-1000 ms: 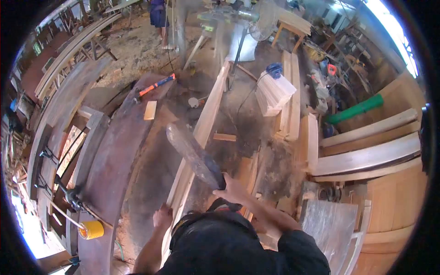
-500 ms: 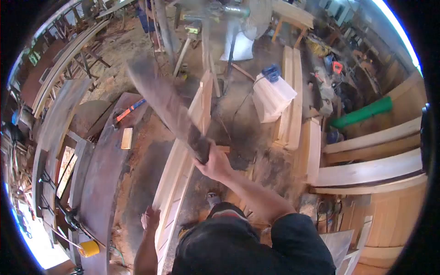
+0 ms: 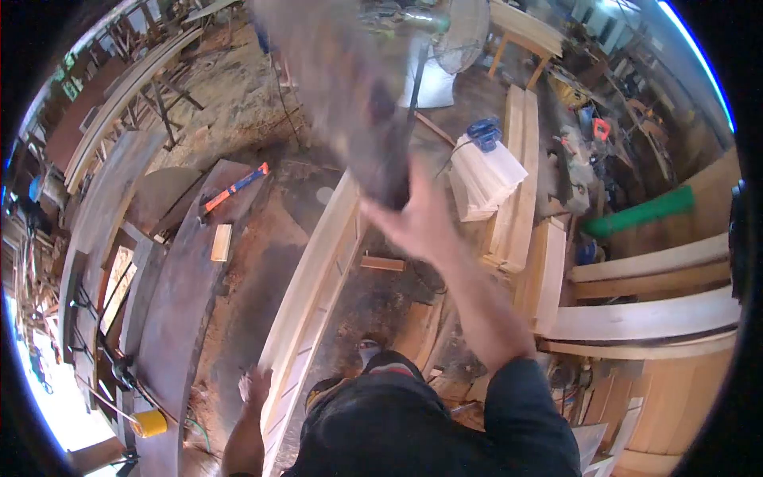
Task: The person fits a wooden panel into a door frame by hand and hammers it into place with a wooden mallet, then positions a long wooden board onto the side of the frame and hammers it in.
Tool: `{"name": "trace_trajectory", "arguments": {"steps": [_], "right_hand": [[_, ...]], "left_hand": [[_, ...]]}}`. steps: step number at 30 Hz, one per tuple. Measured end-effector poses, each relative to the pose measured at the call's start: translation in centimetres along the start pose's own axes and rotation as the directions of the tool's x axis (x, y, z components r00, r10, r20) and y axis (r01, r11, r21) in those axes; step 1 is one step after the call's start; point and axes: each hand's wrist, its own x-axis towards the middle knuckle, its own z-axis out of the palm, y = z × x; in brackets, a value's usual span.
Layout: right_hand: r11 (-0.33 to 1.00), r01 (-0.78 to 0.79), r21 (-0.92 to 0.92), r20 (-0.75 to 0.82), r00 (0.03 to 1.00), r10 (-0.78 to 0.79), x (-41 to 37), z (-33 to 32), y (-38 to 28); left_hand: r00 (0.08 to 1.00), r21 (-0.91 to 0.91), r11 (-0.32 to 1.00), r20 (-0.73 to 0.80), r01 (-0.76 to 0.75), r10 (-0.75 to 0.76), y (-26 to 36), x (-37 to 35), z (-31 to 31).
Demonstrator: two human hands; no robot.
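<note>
Right hand (image 3: 417, 219) clenched on long dark blade (image 3: 350, 95), raised high and motion-blurred; left hand (image 3: 254, 388), low, steadies on-edge pale plank (image 3: 318, 270), grip can't tell.

No legible text, labels or nos. anywhere in view.
</note>
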Motion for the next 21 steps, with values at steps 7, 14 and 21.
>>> {"name": "trace_trajectory", "arguments": {"steps": [7, 14, 21], "right_hand": [[0.977, 0.214, 0.010, -0.356, 0.914, -0.196, 5.2, 4.3, 4.5], [0.760, -0.362, -0.540, 0.241, 0.798, 0.552, -10.3, 10.3, 23.2], [0.923, -0.319, -0.214, 0.256, 0.894, 0.369, -10.7, 8.7, 17.8]], "left_hand": [[0.993, 0.033, 0.997, 0.097, 0.064, -0.067, 0.5, 0.8, -0.5], [0.991, 0.087, 0.995, -0.119, -0.051, 0.062, -0.8, 1.4, 0.9], [0.996, 0.099, 0.993, -0.051, -0.068, 0.073, -0.5, 1.0, 0.5]]}}
